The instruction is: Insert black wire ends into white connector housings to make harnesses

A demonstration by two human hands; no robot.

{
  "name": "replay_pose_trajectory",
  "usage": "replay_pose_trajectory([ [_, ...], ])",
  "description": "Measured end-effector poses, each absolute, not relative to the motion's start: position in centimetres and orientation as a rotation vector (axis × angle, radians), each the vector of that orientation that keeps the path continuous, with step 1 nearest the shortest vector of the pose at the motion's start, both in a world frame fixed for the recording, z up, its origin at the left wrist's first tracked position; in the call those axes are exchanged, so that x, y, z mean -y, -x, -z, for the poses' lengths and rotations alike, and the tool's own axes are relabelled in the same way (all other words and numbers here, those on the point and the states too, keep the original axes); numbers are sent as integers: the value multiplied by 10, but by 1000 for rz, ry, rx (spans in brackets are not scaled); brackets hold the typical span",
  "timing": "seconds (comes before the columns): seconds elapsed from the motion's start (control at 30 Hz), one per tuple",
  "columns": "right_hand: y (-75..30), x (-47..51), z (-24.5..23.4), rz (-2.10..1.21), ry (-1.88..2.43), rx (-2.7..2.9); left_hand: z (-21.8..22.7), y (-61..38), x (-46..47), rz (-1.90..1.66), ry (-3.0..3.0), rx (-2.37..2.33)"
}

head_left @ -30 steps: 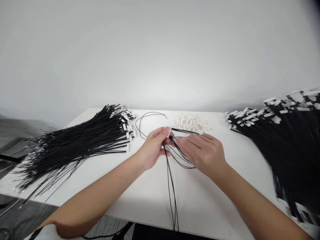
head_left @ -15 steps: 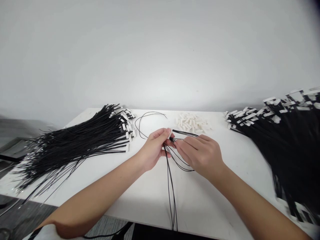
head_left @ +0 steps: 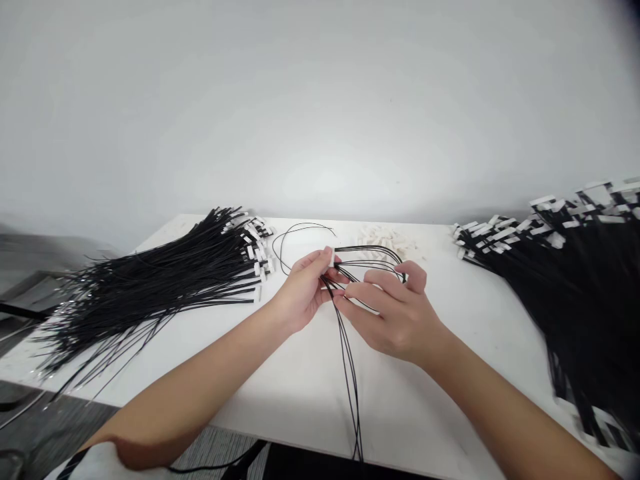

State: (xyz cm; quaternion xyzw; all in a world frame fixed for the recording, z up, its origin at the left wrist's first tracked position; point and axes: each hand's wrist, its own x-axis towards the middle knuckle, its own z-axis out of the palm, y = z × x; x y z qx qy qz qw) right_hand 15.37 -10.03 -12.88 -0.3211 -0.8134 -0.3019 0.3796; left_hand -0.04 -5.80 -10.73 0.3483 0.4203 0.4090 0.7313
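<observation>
My left hand point(head_left: 307, 287) is closed, its thumb pinching a small white connector point(head_left: 331, 257). Several thin black wires point(head_left: 370, 248) leave the connector to the right and bend round in a loop. My right hand point(head_left: 393, 310) is closed at the fingertips on black wires just below the connector, with its other fingers curled beside the loop. More wire ends point(head_left: 350, 373) hang from between the hands over the table's front. The exact wires between my right fingertips are partly hidden.
On the white table point(head_left: 300, 400), a bundle of black wires with white connectors point(head_left: 165, 287) lies at left. Loose white connector pieces point(head_left: 380, 239) lie behind my hands. A larger wire bundle point(head_left: 575, 300) is at right. One thin wire point(head_left: 281, 243) curves behind my left hand.
My left hand has shifted slightly left with the connector, which now shows more of its face. My right fingers have loosened and moved lower, and the wire loop has opened out.
</observation>
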Motion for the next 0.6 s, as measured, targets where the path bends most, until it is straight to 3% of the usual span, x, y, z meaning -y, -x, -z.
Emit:
replay_pose_trajectory([
  [0.6, -151, 99, 128, 789, 804, 2055, 107, -1, 60, -896, -710, -875],
])
